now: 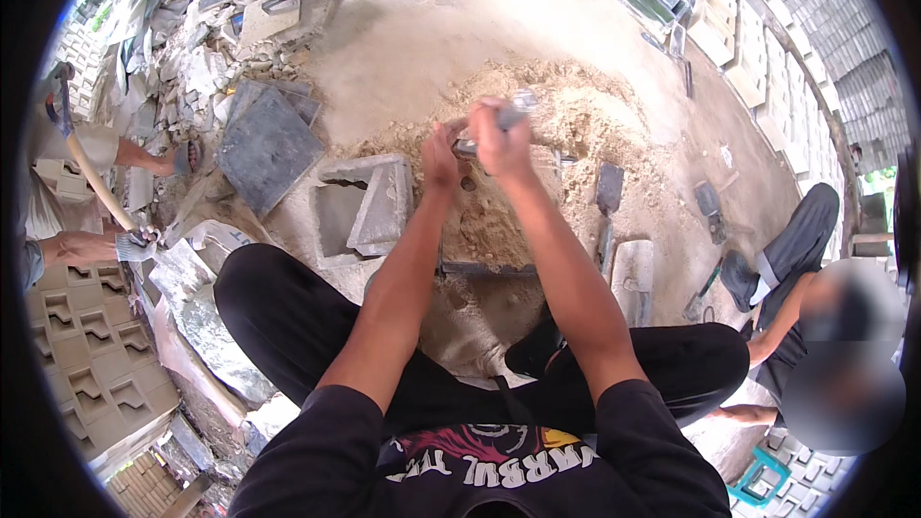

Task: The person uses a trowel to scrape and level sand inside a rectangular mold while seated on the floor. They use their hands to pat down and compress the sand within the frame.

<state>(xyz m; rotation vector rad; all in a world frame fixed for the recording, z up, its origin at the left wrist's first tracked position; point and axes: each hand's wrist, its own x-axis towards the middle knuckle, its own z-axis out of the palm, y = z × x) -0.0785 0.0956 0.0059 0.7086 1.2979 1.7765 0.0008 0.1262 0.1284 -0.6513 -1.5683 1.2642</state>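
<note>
In front of me a dark metal mould frame (489,270) lies on the ground, filled with pale, damp-looking sand (486,225). At its far left corner my left hand (441,161) is closed on the frame's edge. Beside it and a little higher, my right hand (503,142) is closed round a short grey tool (516,113). The tool is smeared by motion, so its exact kind does not show. Loose sand (585,101) is heaped just beyond the frame. To the left lies a grey hollow concrete block (331,216) with a slab tilted across it.
A dark trowel (608,192) lies right of the frame, near a pale block (632,273). Dark flat plates (264,153) and rubble lie left. Another person's gloved hand (136,244) holds a long wooden handle (94,177); someone else sits at right. Pale blocks (753,62) line the right side.
</note>
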